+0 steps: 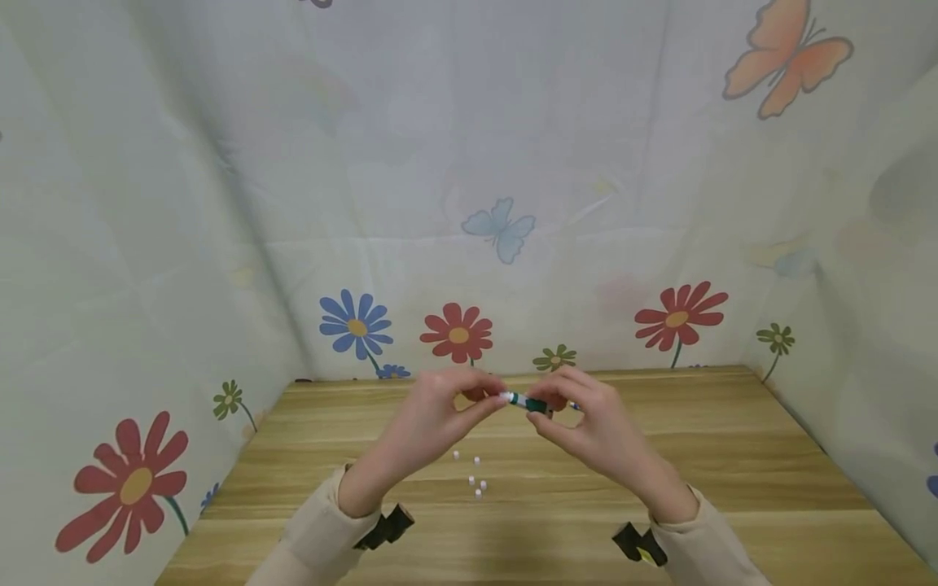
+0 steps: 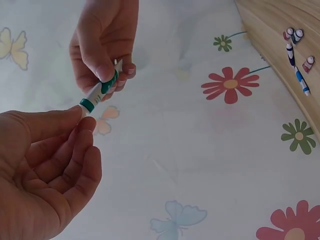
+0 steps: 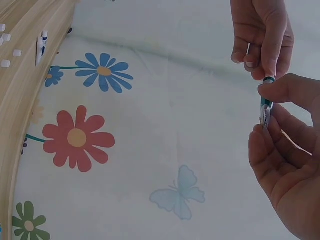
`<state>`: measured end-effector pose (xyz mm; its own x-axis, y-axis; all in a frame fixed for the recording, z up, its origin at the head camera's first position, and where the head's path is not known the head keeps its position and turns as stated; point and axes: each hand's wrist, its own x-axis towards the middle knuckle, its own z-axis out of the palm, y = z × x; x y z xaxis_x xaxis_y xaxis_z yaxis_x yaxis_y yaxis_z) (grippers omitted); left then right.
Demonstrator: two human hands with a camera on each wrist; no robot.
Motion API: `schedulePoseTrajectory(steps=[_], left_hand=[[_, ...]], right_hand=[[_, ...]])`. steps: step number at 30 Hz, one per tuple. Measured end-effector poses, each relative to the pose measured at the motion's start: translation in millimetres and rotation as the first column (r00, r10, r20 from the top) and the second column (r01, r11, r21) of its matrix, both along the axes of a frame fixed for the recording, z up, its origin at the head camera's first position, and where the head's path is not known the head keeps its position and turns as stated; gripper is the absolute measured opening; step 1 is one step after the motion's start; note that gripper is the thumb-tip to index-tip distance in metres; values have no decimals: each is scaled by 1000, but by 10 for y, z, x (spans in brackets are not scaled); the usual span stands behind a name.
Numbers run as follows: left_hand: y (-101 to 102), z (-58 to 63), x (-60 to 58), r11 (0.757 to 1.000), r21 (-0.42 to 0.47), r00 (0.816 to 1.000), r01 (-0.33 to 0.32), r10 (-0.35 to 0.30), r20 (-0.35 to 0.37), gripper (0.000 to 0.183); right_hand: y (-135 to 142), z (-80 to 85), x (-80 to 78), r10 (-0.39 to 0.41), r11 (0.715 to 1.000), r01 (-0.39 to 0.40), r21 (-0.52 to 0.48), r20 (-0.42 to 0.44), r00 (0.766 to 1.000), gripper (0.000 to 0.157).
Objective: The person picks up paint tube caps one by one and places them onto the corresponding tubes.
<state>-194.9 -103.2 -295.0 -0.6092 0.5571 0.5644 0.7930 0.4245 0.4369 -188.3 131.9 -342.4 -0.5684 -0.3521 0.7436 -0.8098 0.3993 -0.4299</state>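
Both hands are raised above the table, joined by a small green-and-white paint tube (image 1: 539, 405). The left hand (image 1: 443, 407) pinches the tube's white cap end between thumb and forefinger, with the other fingers loosely bent. The right hand (image 1: 595, 419) grips the tube's green body between thumb and fingers. In the left wrist view, the tube (image 2: 95, 98) slants from one hand to the other, its flat tail end showing past the right thumb. The right wrist view shows the tube (image 3: 265, 112) partly hidden by the right thumb.
Several small white caps (image 1: 471, 480) lie on the wooden table (image 1: 550, 521) below the hands. More paint tubes lie on it, among them a blue-and-white tube (image 2: 302, 81) and a reddish tube (image 2: 308, 63). A flower-printed curtain (image 1: 366, 187) surrounds the table.
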Motion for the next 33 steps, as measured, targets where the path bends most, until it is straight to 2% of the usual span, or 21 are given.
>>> schedulePoseTrajectory(steps=[5,9,12,17,20,22,25,29,31,33], left_hand=[[9,3,26,1000,-19,1000,-1,1,-11,9],[12,-19,28,999,-38,1000,-22,21,-20,9],[10,-42,21,999,-36,999,-30,29,-18,9],[6,-59,18,1000,-5,1000,-1,1,-24,9],[2,-61,19,999,13,998,33,-33,-48,10],[-6,-57,14,998,13,996,58,-57,-75,10],[-26,-40,3,995,1,988,102,-101,-116,14],[-68,-14,-2,986,-14,977,164,-164,-137,17],[-89,-12,-4,982,-17,974,187,-187,-131,18],[-106,-15,-5,980,-21,973,196,-197,-118,20]], right_hand=[[1,14,25,7,999,-4,39,-91,996,27],[-5,29,30,8,997,7,78,-189,982,28],[-9,39,30,18,996,1,86,-217,976,29],[2,18,28,65,998,-62,31,-120,991,27],[14,-10,25,104,994,-104,-21,-10,995,24],[24,-22,22,147,988,-143,-63,78,986,22],[44,-27,23,237,968,-208,-140,236,943,18],[61,-11,28,334,939,-258,-228,427,840,16],[64,-10,24,361,930,-268,-252,480,799,16],[64,-17,25,371,926,-269,-265,504,780,17]])
